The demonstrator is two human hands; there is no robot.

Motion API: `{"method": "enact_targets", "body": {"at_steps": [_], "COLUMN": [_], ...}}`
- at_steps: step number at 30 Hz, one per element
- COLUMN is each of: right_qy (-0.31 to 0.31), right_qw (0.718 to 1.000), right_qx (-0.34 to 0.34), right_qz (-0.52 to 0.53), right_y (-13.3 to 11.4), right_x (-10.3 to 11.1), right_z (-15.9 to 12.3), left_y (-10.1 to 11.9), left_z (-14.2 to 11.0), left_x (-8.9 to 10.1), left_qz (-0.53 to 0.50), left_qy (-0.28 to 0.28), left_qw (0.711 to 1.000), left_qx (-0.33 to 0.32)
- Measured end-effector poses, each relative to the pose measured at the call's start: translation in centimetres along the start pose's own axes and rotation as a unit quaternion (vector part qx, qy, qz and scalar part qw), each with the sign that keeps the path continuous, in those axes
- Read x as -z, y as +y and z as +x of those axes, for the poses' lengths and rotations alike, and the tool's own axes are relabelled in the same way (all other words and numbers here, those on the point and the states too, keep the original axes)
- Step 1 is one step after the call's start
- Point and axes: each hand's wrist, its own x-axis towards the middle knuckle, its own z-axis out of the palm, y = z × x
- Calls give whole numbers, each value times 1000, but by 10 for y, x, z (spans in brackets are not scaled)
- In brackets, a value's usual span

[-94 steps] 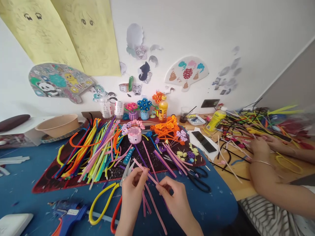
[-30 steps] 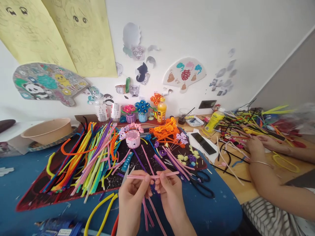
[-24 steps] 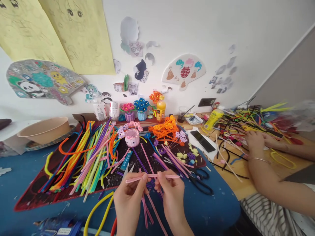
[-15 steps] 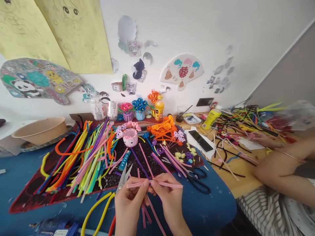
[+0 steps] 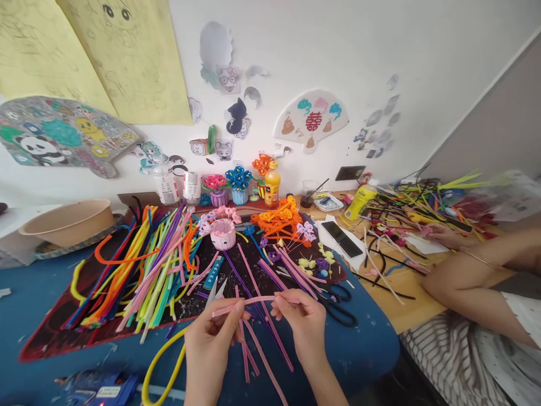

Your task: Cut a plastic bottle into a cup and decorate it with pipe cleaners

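Note:
A short pink pipe cleaner stretches between my two hands, bowed slightly upward. My left hand pinches it near its left end, between thumb and fingers. Farther right, my right hand grips the other end with its fingertips. Scissors with silver blades lie just beyond my left hand, their handles hidden by it. Beneath and between the hands, loose pink and purple pipe cleaners lie on the blue table. Black-handled scissors rest to the right of my right hand.
A big heap of coloured pipe cleaners covers the dark mat at left. A small pink pot stands in the middle. At lower left lies a blue glue gun. A phone lies at right, near another person's arm.
My hands have drawn apart along the pink pipe cleaner, the right one moving right. Before, their fingertips met at its middle. The view has shifted slightly.

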Motion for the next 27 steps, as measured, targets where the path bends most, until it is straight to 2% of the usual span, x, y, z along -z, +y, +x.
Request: {"method": "enact_targets", "body": {"at_steps": [6,9,13,16,18,21,27], "right_qy": [34,21,-43,-101,-166,-253,-255], "right_qw": [999,1000,998,993,977,950,940], "right_qx": [3,-8,-20,2,16,12,12], "right_qz": [-14,18,42,-55,-135,-184,-225], "right_y": [3,5,7,7,5,-1,-7], "right_x": [14,16,17,16,14,9,2], "right_z": [10,14,17,14,11,6,1], "left_y": [-4,-7,-6,-3,-1,-2,-1], "left_z": [8,11,13,12,11,9,6], "left_x": [11,14,15,13,11,9,8], "left_qz": [1,-16,-30,-17,-3,5,32], "left_qy": [10,15,-1,-44,-64,-69,-83], "left_qw": [1000,1000,999,999,998,997,996], "left_qx": [-17,-13,-16,-12,4,18,-5]}}
